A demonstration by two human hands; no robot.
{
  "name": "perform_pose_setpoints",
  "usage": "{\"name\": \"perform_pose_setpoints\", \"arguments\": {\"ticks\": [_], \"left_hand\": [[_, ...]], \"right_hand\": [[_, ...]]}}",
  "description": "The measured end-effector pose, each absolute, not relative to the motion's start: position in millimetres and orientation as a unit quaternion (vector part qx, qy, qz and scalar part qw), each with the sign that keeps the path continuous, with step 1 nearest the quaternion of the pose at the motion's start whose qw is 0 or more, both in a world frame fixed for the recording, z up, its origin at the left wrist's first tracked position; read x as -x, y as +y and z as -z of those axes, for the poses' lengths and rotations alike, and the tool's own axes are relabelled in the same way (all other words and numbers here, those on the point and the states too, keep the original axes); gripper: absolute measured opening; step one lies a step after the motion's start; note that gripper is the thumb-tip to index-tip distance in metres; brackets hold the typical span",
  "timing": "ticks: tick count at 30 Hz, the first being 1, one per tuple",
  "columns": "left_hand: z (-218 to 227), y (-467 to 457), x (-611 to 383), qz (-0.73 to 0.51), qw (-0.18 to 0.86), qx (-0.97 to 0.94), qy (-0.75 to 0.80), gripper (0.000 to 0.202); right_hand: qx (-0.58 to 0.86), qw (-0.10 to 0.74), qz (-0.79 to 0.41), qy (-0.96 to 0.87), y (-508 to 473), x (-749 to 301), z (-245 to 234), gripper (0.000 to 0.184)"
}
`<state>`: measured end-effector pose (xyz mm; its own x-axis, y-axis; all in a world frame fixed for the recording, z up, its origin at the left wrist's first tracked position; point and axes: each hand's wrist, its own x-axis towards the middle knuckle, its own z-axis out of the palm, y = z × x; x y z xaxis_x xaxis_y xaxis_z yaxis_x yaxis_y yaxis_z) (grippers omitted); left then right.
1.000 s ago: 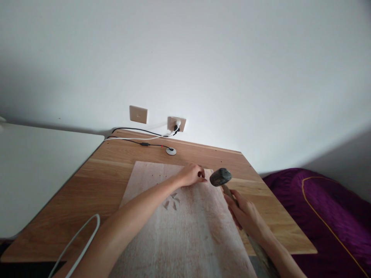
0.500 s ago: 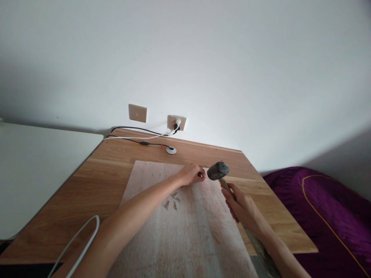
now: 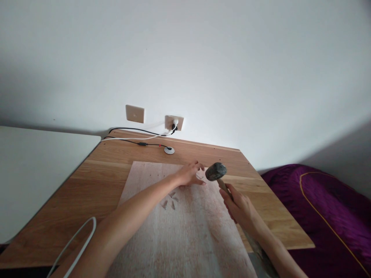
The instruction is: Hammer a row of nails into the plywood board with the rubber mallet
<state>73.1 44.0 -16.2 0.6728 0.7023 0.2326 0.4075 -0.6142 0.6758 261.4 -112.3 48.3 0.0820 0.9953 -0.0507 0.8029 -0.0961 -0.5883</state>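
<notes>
My left hand [image 3: 189, 173] rests on a pale wooden board [image 3: 179, 239], fingers spread and holding nothing. Just past its fingertips, a small pale mark or nail [image 3: 199, 176] shows on the board, too small to tell which. My right hand [image 3: 240, 208] is shut on the wooden handle of a mallet [image 3: 224, 186]. The mallet's dark, mottled head [image 3: 216, 172] hangs just right of my left fingertips, above the board. Several wedge-shaped cuts [image 3: 171, 200] mark the board below my left wrist.
The board lies on an oak table [image 3: 95, 170]. A white table [image 3: 37, 177] adjoins on the left, and purple bedding [image 3: 327, 204] lies on the right. Cables run from a wall socket [image 3: 174, 122] to a round grommet [image 3: 169, 150]. A white cable loop [image 3: 78, 243] shows at lower left.
My left fingers have gone from a tight pinch to spread apart. The mallet head has shifted slightly left, and the whole view has moved a little.
</notes>
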Motion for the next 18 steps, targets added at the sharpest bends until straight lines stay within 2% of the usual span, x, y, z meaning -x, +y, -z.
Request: {"name": "perform_pose_setpoints", "arguments": {"ticks": [3,5,18], "left_hand": [[12.4,45.3,-72.3,-0.234,0.314,-0.868,0.306,0.020],[10.0,45.3,-72.1,-0.236,0.326,-0.863,0.305,0.009],[11.2,45.5,-73.7,-0.256,0.339,-0.855,0.297,0.012]], "right_hand": [[0.711,0.214,-0.213,-0.635,-115.7,-265.1,-50.4,0.046],[0.709,0.211,-0.213,-0.638,-116.1,-267.1,-50.7,0.046],[0.708,0.217,-0.228,-0.632,-112.3,-268.7,-46.6,0.045]]}}
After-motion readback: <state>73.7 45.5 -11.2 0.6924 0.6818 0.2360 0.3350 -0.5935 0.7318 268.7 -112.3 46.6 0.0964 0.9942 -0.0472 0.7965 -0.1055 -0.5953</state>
